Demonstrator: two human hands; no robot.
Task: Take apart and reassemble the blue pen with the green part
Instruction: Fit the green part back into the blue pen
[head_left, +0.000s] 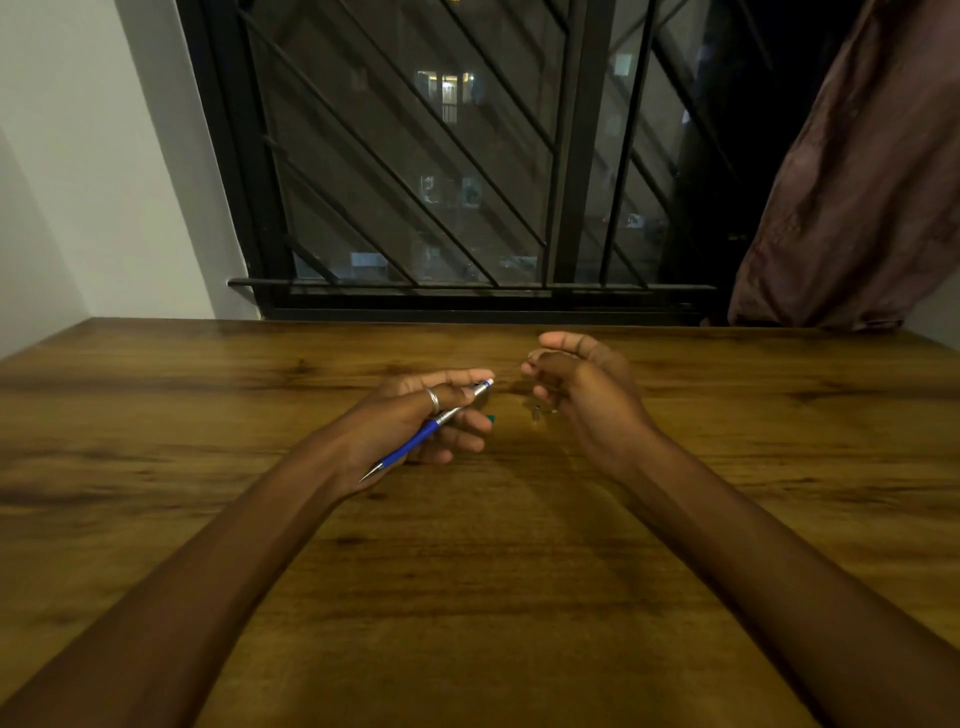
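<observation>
Blue pen (415, 439) at frame centre, gripped slantwise in left hand (400, 415); metal tip points lower left, white end upper right. Right hand (582, 395) just right of it, fingers curled, thumb above forefinger; cannot tell whether it pinches anything. Green part (491, 418) and small metal piece (535, 413) lie on table (467, 571) between the hands.

Single head-worn wide-angle view, forward and down across the wooden table (467, 597) toward a barred window (415, 156).
</observation>
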